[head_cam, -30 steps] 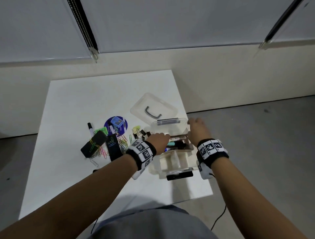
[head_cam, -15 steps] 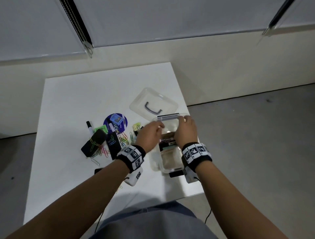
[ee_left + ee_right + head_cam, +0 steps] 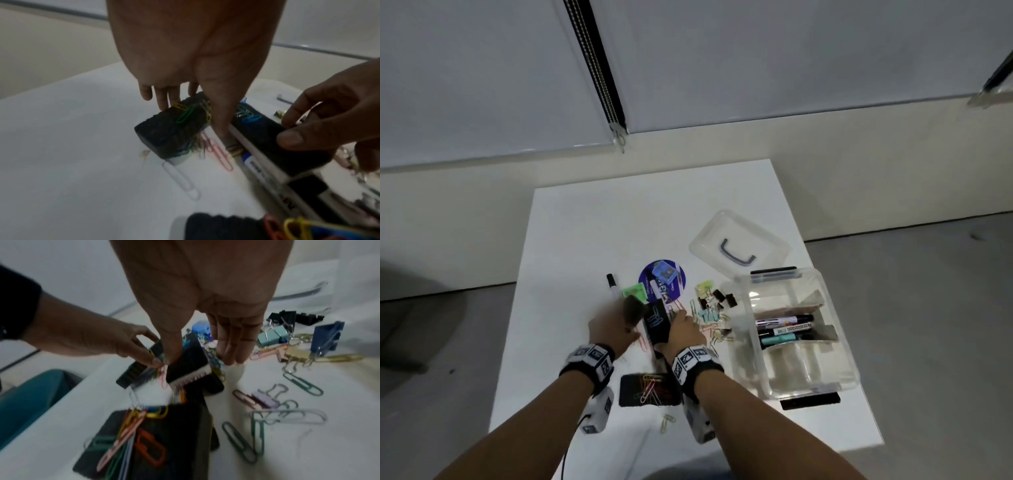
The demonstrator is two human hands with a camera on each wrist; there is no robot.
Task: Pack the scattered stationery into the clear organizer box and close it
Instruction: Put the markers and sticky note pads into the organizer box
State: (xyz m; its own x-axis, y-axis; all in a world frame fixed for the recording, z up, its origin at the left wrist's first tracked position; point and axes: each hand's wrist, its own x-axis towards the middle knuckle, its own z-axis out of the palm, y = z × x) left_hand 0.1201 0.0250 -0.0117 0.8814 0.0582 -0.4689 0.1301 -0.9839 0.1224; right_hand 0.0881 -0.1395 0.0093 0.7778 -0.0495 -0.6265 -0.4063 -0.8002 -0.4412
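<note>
The clear organizer box [image 3: 835, 359] stands open at the table's right side, with several markers [image 3: 784, 329] in it. Its lid [image 3: 709, 240] lies behind it. My left hand [image 3: 626, 322] [image 3: 193, 120] grips a black magnetic eraser [image 3: 633, 308] [image 3: 170, 129] with paper clips stuck to it. Right beside it, my right hand [image 3: 674, 322] [image 3: 199, 360] grips a second black eraser [image 3: 655, 323] [image 3: 191, 360], thumb on one side and fingers on the other. A third black eraser [image 3: 647, 390] covered with coloured clips lies between my wrists.
Binder clips [image 3: 714, 306] and loose paper clips [image 3: 300, 382] lie between the erasers and the box. A purple disc [image 3: 678, 287], a small blue box [image 3: 664, 270], a green pad [image 3: 633, 291] and a marker [image 3: 613, 284] lie behind my hands on the white table [image 3: 592, 233].
Both hands have left the organizer box and moved left to the pile, each taking hold of a black eraser. The head view has shifted, so the box now appears further right.
</note>
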